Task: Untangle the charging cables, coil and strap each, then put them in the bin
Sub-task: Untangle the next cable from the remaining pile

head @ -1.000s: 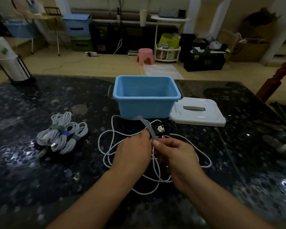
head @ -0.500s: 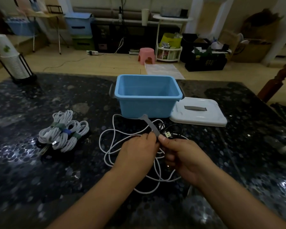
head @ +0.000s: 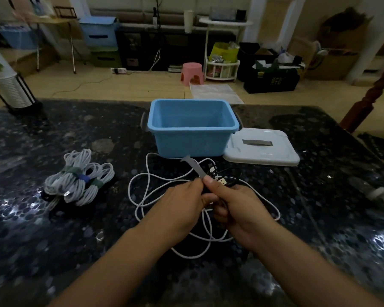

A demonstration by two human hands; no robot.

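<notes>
The dark speckled table (head: 53,251) is filling the lower two thirds of the frame, and nearly everything for the job is sitting on it. The blue bin (head: 192,144) is standing open just above centre, looking empty from this angle, with its white lid (head: 275,155) lying flat beside it to the right. At centre left a bundle of strapped white cables (head: 80,185) is waiting outside the bin, so the final step is not yet done for any of them. Loose loops of a white cable (head: 140,207) are sprawling across the centre, running under both hands. The left hand (head: 177,209) and right hand (head: 237,209) are meeting at centre, fingertips pressed together and pinching the lower end of a grey strap (head: 195,167) that is sticking up toward the bin. The right hand also seems to be gripping a dark cable (head: 233,177) with a plug poking out beside the thumb; exactly how its lower fingers are curling I cannot tell. The likely trouble: the white loops are lying beneath the hands, so wrapping the strap now could catch one of them with the dark coil. The small coil could also spring open if the pinch is slackening while the strap is going round.
</notes>
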